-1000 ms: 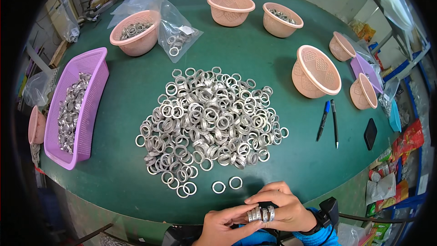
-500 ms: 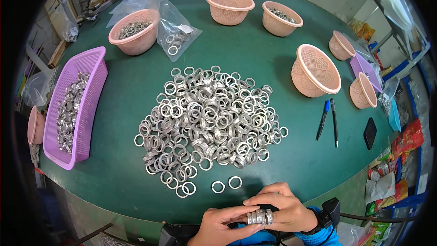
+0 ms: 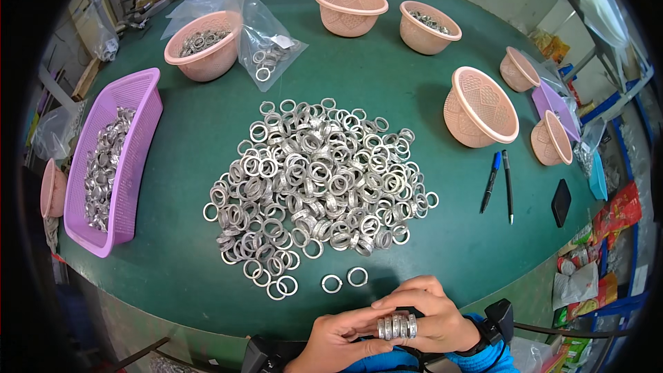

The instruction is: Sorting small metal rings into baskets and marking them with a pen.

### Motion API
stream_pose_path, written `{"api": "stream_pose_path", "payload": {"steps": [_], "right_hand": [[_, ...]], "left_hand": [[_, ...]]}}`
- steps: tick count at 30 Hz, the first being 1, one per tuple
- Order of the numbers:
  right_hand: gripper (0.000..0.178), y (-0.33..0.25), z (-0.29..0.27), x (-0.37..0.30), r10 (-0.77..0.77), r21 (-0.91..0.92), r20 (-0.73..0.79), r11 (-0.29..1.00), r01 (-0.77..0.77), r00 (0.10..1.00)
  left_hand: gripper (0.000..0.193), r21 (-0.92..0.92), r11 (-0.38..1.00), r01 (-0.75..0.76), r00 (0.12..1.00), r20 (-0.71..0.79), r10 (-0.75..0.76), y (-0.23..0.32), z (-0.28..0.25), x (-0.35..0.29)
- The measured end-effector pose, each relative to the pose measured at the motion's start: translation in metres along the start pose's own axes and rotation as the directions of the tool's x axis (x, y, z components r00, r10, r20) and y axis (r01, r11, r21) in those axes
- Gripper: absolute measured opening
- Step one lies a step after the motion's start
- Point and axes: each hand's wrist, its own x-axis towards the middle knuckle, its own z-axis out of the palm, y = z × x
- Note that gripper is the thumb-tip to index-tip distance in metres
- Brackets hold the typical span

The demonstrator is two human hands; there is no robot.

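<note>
At the table's near edge, several silver metal rings stand side by side in a short row between my hands. My left hand closes on the row from the left, fingers above and thumb below. From the right, my right hand grips the same row, its fingers arched over the top. A large heap of similar rings spreads over the middle of the green table. Two loose rings, a left one and a right one, lie flat just beyond my hands.
A purple basket of metal pieces stands at the left. Pink bowls stand along the back, including a filled one beside a clear bag. At right are a tilted pink bowl, two pens and a black flat object.
The row of rings has turned and shifted slightly upward and to the right in my fingers, showing more of its outer faces. Both hands keep their hold.
</note>
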Motion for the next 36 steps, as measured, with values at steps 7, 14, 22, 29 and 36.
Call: {"api": "stream_pose_path", "payload": {"steps": [7, 14, 22, 29, 36], "right_hand": [[0.016, 0.002, 0.007, -0.004, 0.012, 0.121, 0.005, 0.993, -0.013, 1.0], [0.015, 0.004, 0.008, -0.006, -0.029, 0.114, 0.019, 0.993, 0.027, 0.999], [0.014, 0.004, 0.008, -0.007, -0.044, 0.139, -0.01, 0.989, 0.045, 0.999], [0.014, -0.003, 0.006, -0.005, 0.012, 0.185, 0.008, 0.983, -0.014, 1.0], [0.014, -0.001, 0.005, -0.01, -0.01, 0.069, 0.016, 0.998, 0.009, 1.0]], "left_hand": [[0.059, -0.065, 0.987, 0.145, 0.955, 0.269, -0.123, -0.011, -0.015, 0.011], [0.032, 0.393, 0.904, -0.167, 0.986, 0.081, 0.147, 0.018, 0.028, 0.012], [0.032, 0.48, 0.867, -0.132, 0.988, -0.003, 0.152, 0.021, 0.036, 0.009], [0.035, 0.474, 0.873, -0.113, 0.993, 0.031, 0.112, 0.02, 0.034, 0.01], [0.03, 0.432, 0.87, -0.239, 0.971, 0.105, 0.215, 0.02, 0.032, 0.012]]}}
